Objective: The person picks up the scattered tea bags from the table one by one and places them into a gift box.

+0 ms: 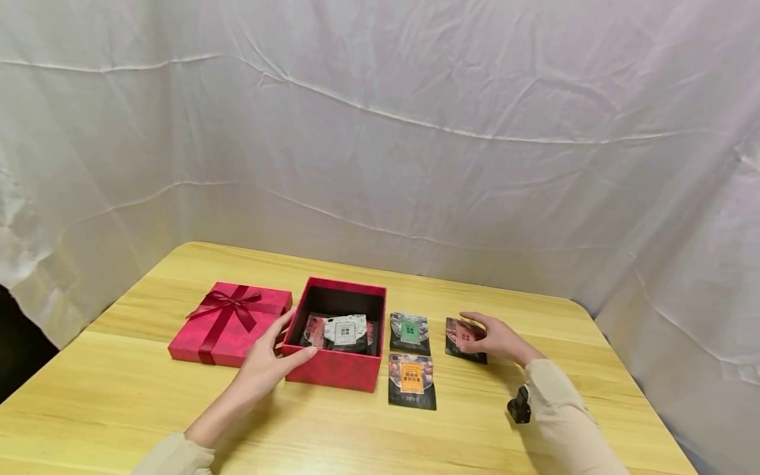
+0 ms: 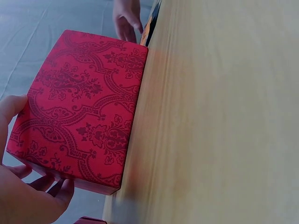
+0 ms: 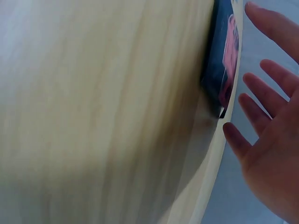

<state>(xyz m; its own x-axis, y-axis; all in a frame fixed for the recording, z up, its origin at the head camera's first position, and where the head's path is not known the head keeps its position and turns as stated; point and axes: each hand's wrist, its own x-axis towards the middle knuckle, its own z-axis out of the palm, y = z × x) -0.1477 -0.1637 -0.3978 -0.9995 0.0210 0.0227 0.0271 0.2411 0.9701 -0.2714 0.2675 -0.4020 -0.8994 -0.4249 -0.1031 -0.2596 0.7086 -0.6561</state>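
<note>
An open red box (image 1: 332, 371) stands on the table with several packets inside, a white-topped pouch (image 1: 346, 332) uppermost. My left hand (image 1: 265, 361) grips the box at its front left corner; in the left wrist view the thumb lies at one edge of the patterned wall (image 2: 84, 107) and the fingers bend against the adjoining side. Over a black pouch with a pinkish-red label (image 1: 462, 335), my right hand (image 1: 500, 340) hovers with spread fingers. The right wrist view has that pouch (image 3: 224, 60) flat on the table, a little apart from the fingers (image 3: 264, 93).
Left of the box lies its red lid (image 1: 267, 333) with a dark ribbon bow (image 1: 230, 303). Between box and right hand are a green-label pouch (image 1: 410, 333) and an orange-label pouch (image 1: 411, 382). White cloth (image 1: 415, 165) hangs behind the wooden table (image 1: 332, 435).
</note>
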